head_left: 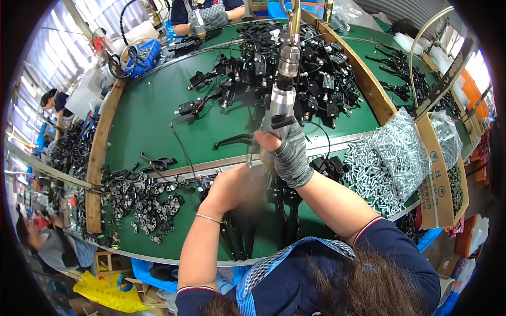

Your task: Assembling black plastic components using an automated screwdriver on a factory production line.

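Observation:
My right hand (pixel 287 152), in a grey knitted glove that leaves the thumb bare, is wrapped round a silver air screwdriver (pixel 280 102) hanging from above. The tool points down, and its lower end is blurred. Just left of it, my left hand (pixel 230 185) is bare and curled inward close to the tool's tip. What its fingers hold is hidden and smeared by motion. Below my hands lie several long black levers (pixel 237 239) near the front edge. A single black lever (pixel 232 141) rests on the green table (pixel 153 113) beyond my left hand.
Black lever assemblies with cables (pixel 321 79) are heaped at the back. Small metal clamps (pixel 153 208) lie at left, and silver screws (pixel 369 176) beside a plastic bag (pixel 403 150) and cardboard box (pixel 435 179) at right. Wooden rails (pixel 104 152) border the table. Another person's gloved hands (pixel 216 21) are opposite.

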The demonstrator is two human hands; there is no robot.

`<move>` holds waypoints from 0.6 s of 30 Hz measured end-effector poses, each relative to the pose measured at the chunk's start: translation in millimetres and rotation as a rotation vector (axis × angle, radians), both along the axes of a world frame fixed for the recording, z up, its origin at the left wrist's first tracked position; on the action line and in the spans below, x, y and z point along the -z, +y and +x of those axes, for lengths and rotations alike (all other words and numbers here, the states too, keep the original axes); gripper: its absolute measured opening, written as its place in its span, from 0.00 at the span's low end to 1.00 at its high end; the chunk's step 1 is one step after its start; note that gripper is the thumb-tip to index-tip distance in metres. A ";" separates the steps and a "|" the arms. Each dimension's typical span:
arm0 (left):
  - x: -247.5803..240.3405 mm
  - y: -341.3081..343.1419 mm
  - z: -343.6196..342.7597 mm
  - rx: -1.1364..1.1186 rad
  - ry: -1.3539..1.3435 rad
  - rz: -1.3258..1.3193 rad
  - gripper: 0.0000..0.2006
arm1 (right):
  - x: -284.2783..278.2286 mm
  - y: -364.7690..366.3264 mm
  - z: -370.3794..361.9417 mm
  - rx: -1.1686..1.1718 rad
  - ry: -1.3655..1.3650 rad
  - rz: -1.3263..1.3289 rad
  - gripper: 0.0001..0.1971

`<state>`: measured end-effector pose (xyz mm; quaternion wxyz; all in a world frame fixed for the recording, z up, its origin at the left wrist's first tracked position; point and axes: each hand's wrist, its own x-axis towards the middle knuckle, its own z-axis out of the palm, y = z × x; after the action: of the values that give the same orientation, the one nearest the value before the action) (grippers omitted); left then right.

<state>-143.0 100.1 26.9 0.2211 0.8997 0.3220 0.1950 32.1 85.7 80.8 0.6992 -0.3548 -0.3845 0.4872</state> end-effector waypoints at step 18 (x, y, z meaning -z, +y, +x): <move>-52.1 -11.7 14.6 0.017 0.277 -0.038 0.17 | -7.6 8.1 -29.1 -0.100 -0.054 0.014 0.24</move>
<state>-128.4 88.4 79.0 0.1933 0.9162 0.3456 0.0610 3.0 93.7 88.4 0.6659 -0.3434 -0.4238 0.5090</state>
